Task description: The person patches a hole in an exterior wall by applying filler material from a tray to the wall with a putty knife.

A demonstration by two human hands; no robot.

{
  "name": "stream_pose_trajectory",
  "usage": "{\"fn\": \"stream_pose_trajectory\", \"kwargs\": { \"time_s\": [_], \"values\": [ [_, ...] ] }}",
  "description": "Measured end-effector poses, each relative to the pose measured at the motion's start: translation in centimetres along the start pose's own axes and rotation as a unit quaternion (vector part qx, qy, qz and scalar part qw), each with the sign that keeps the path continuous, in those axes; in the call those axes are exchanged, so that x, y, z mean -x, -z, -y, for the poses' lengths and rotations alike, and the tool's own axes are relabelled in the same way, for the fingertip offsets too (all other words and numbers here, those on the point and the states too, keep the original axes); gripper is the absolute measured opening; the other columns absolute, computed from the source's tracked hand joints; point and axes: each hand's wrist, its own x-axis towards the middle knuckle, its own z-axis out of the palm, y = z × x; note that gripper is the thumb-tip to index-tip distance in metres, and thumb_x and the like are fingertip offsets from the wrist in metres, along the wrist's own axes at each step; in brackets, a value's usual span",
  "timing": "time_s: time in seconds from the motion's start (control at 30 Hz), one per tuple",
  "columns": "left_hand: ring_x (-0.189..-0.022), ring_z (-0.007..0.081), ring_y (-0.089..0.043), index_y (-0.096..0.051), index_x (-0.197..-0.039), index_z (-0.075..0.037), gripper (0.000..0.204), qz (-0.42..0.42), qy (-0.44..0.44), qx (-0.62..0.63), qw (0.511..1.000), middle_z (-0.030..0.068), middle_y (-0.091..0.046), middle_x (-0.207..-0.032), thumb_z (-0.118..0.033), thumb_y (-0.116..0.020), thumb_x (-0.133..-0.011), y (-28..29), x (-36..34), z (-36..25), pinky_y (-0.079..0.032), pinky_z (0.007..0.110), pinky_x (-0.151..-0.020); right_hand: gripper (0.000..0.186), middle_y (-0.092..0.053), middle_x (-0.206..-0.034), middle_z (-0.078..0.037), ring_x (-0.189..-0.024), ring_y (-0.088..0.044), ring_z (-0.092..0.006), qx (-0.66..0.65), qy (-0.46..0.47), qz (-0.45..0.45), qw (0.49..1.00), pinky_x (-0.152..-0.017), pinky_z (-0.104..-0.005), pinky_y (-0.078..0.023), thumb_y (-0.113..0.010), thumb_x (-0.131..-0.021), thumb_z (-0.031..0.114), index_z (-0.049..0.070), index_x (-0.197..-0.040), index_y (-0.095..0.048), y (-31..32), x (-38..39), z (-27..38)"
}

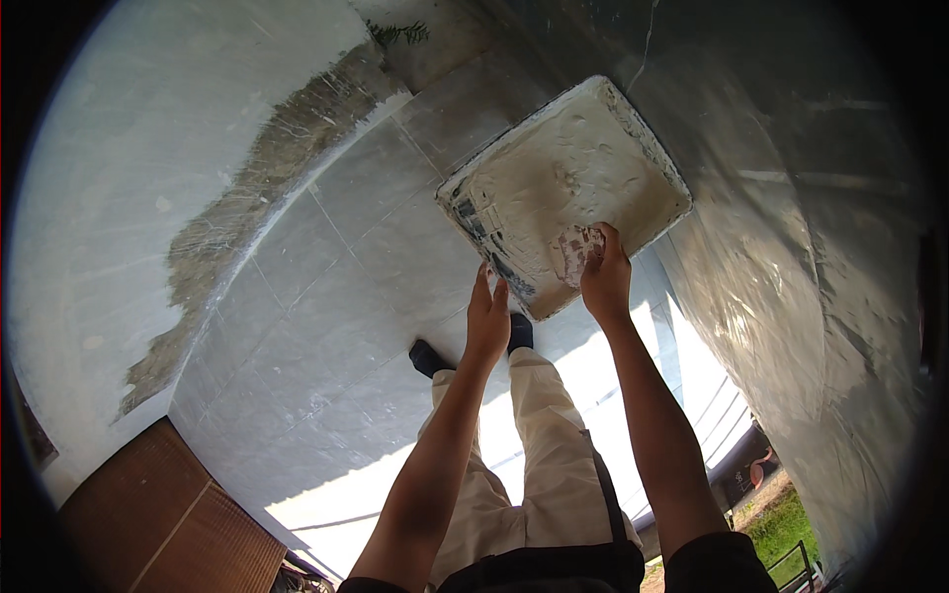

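A square tray [633, 173] holds pale, wet paste, with dark streaks showing through along its left side. My right hand [605, 272], at the tray's lower part, is closed on a flat tool [571, 252] smeared with paste. My left hand [487, 316] is at the tray's lower left edge, fingers curled around a small pale thing that is too hidden to make out. Below the hands are my dark-socked feet [428, 359] on grey tiles [336, 267].
A white wall [109, 208] with a rough bare cement band [237, 212] curves along the left. A brown door or panel [168, 514] stands lower left. Wrinkled plastic sheeting [811, 296] covers the right side. Sunlit floor, grass [786, 539] and a railing show at lower right.
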Motion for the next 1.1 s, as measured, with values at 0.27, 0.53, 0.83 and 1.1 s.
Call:
{"fn": "stream_pose_trajectory", "kwargs": {
  "time_s": [0.27, 0.53, 0.83, 1.1],
  "values": [
    [-0.141, 0.032, -0.035, -0.021, -0.151, 0.003, 0.057, -0.018, 0.047, 0.145, 0.988, 0.0289, -0.033, -0.15, -0.029, -0.035, -0.106, -0.8, 0.7, -1.7, -0.026, 0.037, -0.115, 0.049, -0.06, -0.119, -0.027, -0.108, -0.059, -0.0455, 0.015, 0.081, -0.006, 0.997, -0.091, -0.0469, -0.049, -0.049, -0.083, -0.011, 0.001, -0.131, -0.047, -1.2, -1.0, -0.1],
    [-0.14, 0.0312, -0.036, -0.022, -0.152, 0.002, 0.058, -0.026, 0.069, 0.149, 0.986, 0.0291, -0.033, -0.15, -0.03, -0.037, -0.105, -0.6, 0.7, -1.7, -0.027, 0.036, -0.115, 0.05, -0.058, -0.121, -0.028, -0.11, -0.057, -0.047, 0.043, 0.075, 0.008, 0.996, -0.093, -0.0488, -0.048, -0.049, -0.083, -0.01, 0.001, -0.132, -0.046, -1.6, -0.8, -0.2],
    [-0.14, 0.0271, -0.038, -0.026, -0.15, 0.003, 0.057, -0.019, 0.069, 0.107, 0.992, 0.0238, -0.036, -0.151, -0.03, -0.037, -0.105, -0.4, 0.7, -1.7, -0.028, 0.033, -0.114, 0.049, -0.058, -0.118, -0.03, -0.109, -0.057, -0.0483, 0.043, 0.06, 0.001, 0.997, -0.092, -0.0503, -0.048, -0.05, -0.083, -0.01, 0.0, -0.131, -0.045, -2.0, -0.5, -0.2],
    [-0.14, 0.0284, -0.037, -0.025, -0.151, 0.004, 0.058, -0.034, 0.052, 0.135, 0.989, 0.0247, -0.036, -0.151, -0.03, -0.035, -0.105, -1.2, 0.9, -1.4, -0.028, 0.034, -0.115, 0.05, -0.06, -0.113, -0.03, -0.106, -0.058, -0.0489, 0.047, 0.038, -0.01, 0.998, -0.088, -0.0514, -0.048, -0.049, -0.082, -0.01, 0.0, -0.131, -0.044, -3.0, 0.1, -0.2]
  ]
}}
